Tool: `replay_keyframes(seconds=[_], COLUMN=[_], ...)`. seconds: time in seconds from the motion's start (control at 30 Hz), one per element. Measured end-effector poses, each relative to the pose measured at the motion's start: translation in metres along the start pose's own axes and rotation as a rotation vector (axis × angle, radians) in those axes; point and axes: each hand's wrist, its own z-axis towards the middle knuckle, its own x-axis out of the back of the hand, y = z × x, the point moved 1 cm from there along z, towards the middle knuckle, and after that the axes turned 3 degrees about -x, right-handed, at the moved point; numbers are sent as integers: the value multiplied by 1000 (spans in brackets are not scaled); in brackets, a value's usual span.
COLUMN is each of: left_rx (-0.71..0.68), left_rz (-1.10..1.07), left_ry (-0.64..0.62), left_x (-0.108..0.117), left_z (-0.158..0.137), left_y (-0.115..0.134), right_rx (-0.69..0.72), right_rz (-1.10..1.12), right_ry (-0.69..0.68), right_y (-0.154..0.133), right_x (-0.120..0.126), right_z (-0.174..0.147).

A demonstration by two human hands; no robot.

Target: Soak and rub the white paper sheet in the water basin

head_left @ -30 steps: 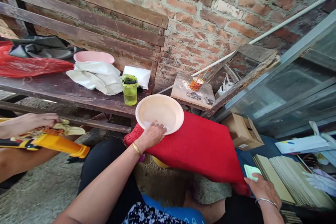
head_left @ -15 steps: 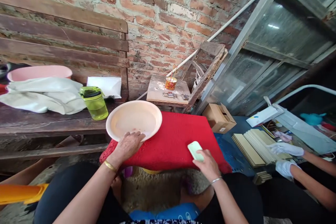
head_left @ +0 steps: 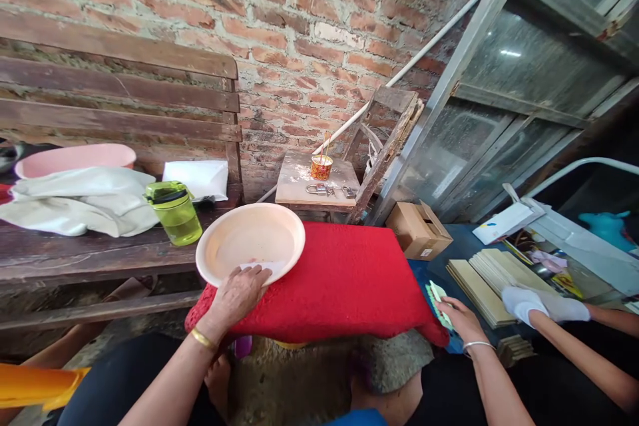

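A pale, wide basin (head_left: pixel 219 225) with what looks like water in it sits at the left end of the red cloth (head_left: pixel 349 273). My left hand (head_left: pixel 238 296) lies over its near rim, fingers curled inside. A thin white piece (head_left: pixel 272 267) shows just past the fingertips; what it is I cannot tell. My right hand (head_left: pixel 462 319) is closed on a small scrub brush (head_left: pixel 437 294) with a pale back and green bristles. The brush is tilted on its side, past the right edge of the red cloth.
A green water bottle (head_left: pixel 180 223) stands left on the wooden bench (head_left: pixel 124 258). A small table (head_left: pixel 294 193) at the wall holds a cup and padlocks. To the right are a cardboard box (head_left: pixel 414 233), stacked boards (head_left: pixel 474 293) and another person's white-gloved hands (head_left: pixel 524 306).
My right hand has carried the brush to the right, off the red cloth, and turned it so the bristles show. My left hand stays at the basin. The other person's gloved hands have shifted.
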Motion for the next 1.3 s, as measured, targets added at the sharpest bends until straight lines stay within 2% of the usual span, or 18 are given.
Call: replay_keyframes(seconds=[0.1,0.23,0.43,0.67,0.8,0.9,1.07,1.2,1.3], left_rx=[14,28,43,74,89,144,205,230,228], left_rz=[-1,-18,6,36,24,39,55,72,63], left_ry=[17,32,23,41,20,-25,-98,-123,-140], left_x=[-3,-7,-12,-23,-25,-19,-9,-2,7], left_z=[-1,0,0,-1,-1,-1,1,3,4], left_y=[-2,-5,-7,-14,-19,-17,-10,-5,3], right_rx=[-58,-113,-48,-56,-61,-57,-29,-115,-80], right_rz=[163,244,233,270,346,324,168,-1,-29], right_ry=[-115,-164,-190,-156,-217,-259,-280,-178,-106], right_y=[-3,6,14,-11,-27,-25,-3,16,21], right_x=[-14,-26,-36,-46,-66,-74,-68,-53,-40], right_z=[6,11,28,68,82,88,91,84,81])
